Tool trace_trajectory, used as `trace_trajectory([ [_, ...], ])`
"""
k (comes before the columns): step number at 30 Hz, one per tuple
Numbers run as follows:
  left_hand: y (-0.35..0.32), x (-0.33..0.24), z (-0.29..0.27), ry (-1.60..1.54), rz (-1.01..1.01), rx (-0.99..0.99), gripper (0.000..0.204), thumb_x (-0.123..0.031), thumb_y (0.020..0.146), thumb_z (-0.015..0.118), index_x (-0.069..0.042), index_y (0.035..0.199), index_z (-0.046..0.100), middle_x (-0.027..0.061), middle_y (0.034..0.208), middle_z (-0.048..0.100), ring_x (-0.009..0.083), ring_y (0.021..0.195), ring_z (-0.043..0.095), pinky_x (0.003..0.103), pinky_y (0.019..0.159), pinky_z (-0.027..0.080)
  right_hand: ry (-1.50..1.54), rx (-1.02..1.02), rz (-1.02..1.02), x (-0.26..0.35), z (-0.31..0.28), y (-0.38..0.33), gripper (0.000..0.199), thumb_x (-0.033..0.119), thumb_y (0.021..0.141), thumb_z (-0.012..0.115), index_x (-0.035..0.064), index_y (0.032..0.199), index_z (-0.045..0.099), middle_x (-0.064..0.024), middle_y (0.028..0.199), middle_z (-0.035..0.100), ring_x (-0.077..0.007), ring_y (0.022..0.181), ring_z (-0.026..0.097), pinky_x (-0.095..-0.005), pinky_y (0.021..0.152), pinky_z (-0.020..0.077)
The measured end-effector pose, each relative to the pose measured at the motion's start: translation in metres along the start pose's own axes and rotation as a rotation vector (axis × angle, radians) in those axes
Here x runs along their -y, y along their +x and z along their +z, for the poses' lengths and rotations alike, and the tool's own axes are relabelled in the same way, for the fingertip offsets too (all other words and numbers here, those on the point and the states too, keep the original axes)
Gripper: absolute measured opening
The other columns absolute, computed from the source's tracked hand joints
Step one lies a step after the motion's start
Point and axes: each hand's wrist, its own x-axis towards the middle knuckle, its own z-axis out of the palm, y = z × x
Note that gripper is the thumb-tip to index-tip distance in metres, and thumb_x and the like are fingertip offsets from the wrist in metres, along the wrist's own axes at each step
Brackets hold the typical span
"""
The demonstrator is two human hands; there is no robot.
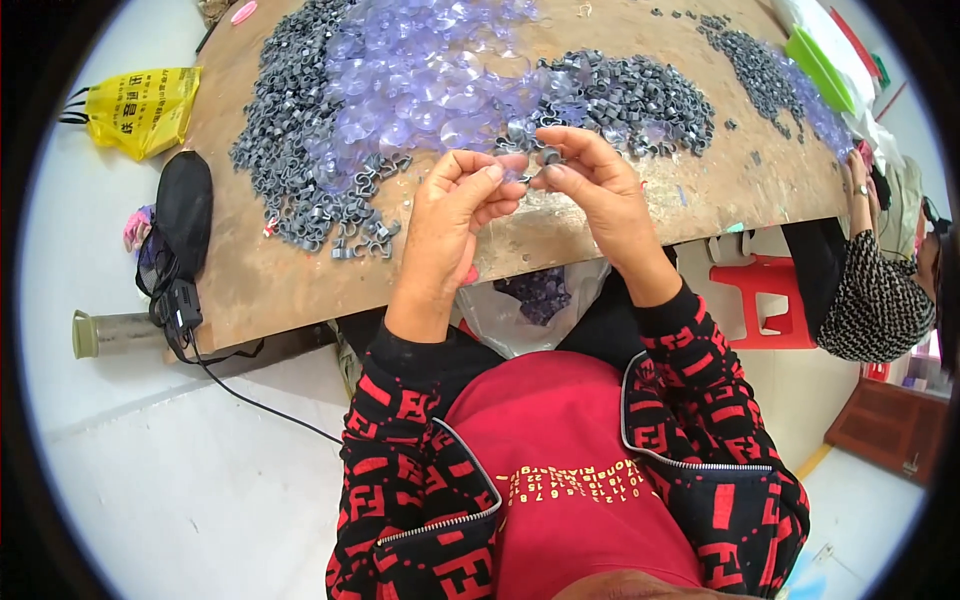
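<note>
Above the near edge of the table, my two hands meet with their fingertips close together. My right hand pinches a small grey plastic clip between thumb and fingers. My left hand is closed in a pinch on a small clear suction cup, mostly covered by the fingers. Just beyond the hands lies a heap of clear, purple-tinted suction cups. Piles of grey clips flank it on the left, with another grey clip pile on the right.
An open plastic bag with purple-looking pieces hangs below the table edge. A yellow bag and a black pouch with a cable are at the left. Right, a person sits by a red stool and more clips.
</note>
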Motion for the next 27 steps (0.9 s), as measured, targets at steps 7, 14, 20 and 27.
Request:
trace_trajectory([
  [7, -0.007, 0.008, 0.007, -0.198, 0.035, 0.018, 0.008, -0.011, 0.087, 0.055, -0.004, 0.091, 0.053, 0.0142, 0.107, 0.059, 0.0126, 0.08, 0.06, 0.024, 0.073, 0.049, -0.054, 0.005, -0.018, 0.004, 0.01, -0.012, 0.024, 0.001, 0.085, 0.053, 0.0016, 0.109, 0.053, -0.0033, 0.103, 0.055, -0.0102, 0.095, 0.051, -0.0245, 0.084, 0.0423],
  [14, -0.011, 0.007, 0.012, -0.301, 0.069, 0.09, 0.011, -0.016, 0.087, 0.057, -0.005, 0.087, 0.055, 0.0136, 0.109, 0.057, 0.0115, 0.082, 0.057, 0.027, 0.078, 0.046, 0.006, -0.014, -0.009, 0.007, 0.014, -0.022, 0.019, 0.001, 0.082, 0.058, 0.0026, 0.1, 0.054, -0.0021, 0.096, 0.056, -0.0087, 0.087, 0.053, -0.0232, 0.078, 0.0435],
  [20, -0.013, 0.011, 0.009, -0.371, 0.013, 0.127, 0.007, -0.012, 0.087, 0.055, -0.005, 0.089, 0.055, 0.0063, 0.102, 0.057, 0.0108, 0.082, 0.055, 0.025, 0.076, 0.045, -0.048, 0.047, -0.008, 0.013, 0.01, -0.023, 0.018, 0.001, 0.08, 0.062, 0.0028, 0.097, 0.056, -0.0015, 0.092, 0.057, -0.0082, 0.085, 0.053, -0.022, 0.076, 0.0429],
  [27, -0.015, 0.012, 0.012, -0.283, 0.11, 0.172, 0.019, -0.004, 0.083, 0.059, -0.004, 0.102, 0.056, 0.0037, 0.095, 0.058, 0.0102, 0.082, 0.054, 0.023, 0.074, 0.044, 0.029, -0.011, -0.005, 0.013, 0.01, -0.023, 0.02, 0.001, 0.079, 0.062, 0.0038, 0.097, 0.056, -0.0018, 0.091, 0.057, -0.0088, 0.084, 0.053, -0.0226, 0.076, 0.043],
])
